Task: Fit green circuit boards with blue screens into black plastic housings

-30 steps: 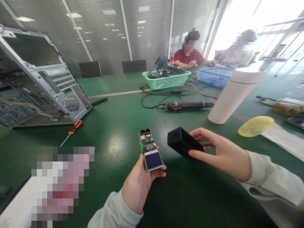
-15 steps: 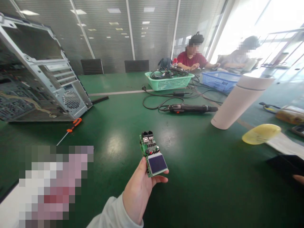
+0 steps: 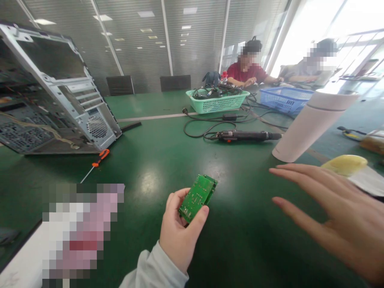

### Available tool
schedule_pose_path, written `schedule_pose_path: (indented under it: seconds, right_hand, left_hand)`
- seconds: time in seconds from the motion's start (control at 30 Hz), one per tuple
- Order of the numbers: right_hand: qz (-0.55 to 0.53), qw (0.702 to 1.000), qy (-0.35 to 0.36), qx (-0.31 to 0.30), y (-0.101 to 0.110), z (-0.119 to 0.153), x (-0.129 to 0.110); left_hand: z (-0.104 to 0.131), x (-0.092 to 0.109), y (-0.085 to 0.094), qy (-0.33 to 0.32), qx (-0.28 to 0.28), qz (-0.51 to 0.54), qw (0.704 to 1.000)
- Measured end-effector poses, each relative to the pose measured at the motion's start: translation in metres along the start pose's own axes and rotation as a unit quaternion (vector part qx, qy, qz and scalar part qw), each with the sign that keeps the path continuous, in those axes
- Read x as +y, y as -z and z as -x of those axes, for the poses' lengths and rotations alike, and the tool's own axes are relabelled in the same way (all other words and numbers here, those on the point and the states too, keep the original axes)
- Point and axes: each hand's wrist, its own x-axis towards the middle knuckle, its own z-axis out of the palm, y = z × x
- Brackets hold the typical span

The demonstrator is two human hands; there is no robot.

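Observation:
A green circuit board (image 3: 198, 196) is pinched in my left hand (image 3: 180, 230), raised above the green tabletop. Its soldered back faces me, and the side with the display is turned away. My left thumb lies along the board's lower right edge, with the fingers behind it. At the lower right, my right hand (image 3: 333, 216) is in the air with its fingers stretched and the thumb apart, holding nothing. It is apart from the board, in front of a pale pink tumbler (image 3: 312, 124) and a yellow oval object (image 3: 345, 165).
An open metal computer case (image 3: 99, 128) stands at left, with an orange-handled screwdriver (image 3: 100, 159) before it. A black corded electric screwdriver (image 3: 246, 136) lies mid-table. Behind are a green basket (image 3: 219, 105) of cables and a blue basket (image 3: 285, 102). Two people sit at the far right.
My left hand has turned the circuit board over, from its display side to its soldered back. My right hand has come in from the right edge with fingers spread.

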Motion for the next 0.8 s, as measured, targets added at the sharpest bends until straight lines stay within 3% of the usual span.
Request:
schedule_pose_path:
  seconds: [0.03, 0.13, 0.27, 0.43, 0.53, 0.57, 0.63, 0.8]
  right_hand:
    - [0.004, 0.998, 0.055, 0.001, -0.006, -0.009, -0.018]
    - [-0.006, 0.991, 0.13, -0.017, -0.029, -0.02, -0.053]
    - [-0.054, 0.989, 0.138, -0.012, -0.057, -0.018, -0.061]
    - [-0.14, 0.977, 0.159, -0.04, -0.063, -0.014, -0.049]
    - [-0.286, 0.952, 0.061, -0.09, -0.063, -0.009, -0.049]
    - [-0.357, 0.927, 0.008, -0.116, -0.064, -0.008, -0.05]
    - [-0.503, 0.842, -0.111, -0.159, -0.066, -0.004, -0.054]
    - [-0.729, 0.545, -0.32, -0.264, -0.056, -0.008, -0.063]
  left_hand:
    - [-0.001, 0.0, 0.001, -0.028, 0.004, -0.04, 0.999]
    - [-0.001, 0.002, 0.001, -0.113, 0.001, -0.172, 0.979]
    - [0.002, 0.005, -0.003, -0.2, -0.056, -0.26, 0.943]
    - [0.003, 0.005, -0.004, -0.192, -0.122, -0.205, 0.952]
    - [0.004, 0.004, -0.001, -0.141, -0.125, -0.133, 0.973]
    - [0.004, 0.003, 0.0, -0.108, -0.128, -0.099, 0.981]
    - [0.004, 0.002, 0.001, -0.045, -0.137, -0.019, 0.989]
    - [-0.004, -0.007, -0.001, -0.002, -0.11, 0.085, 0.99]
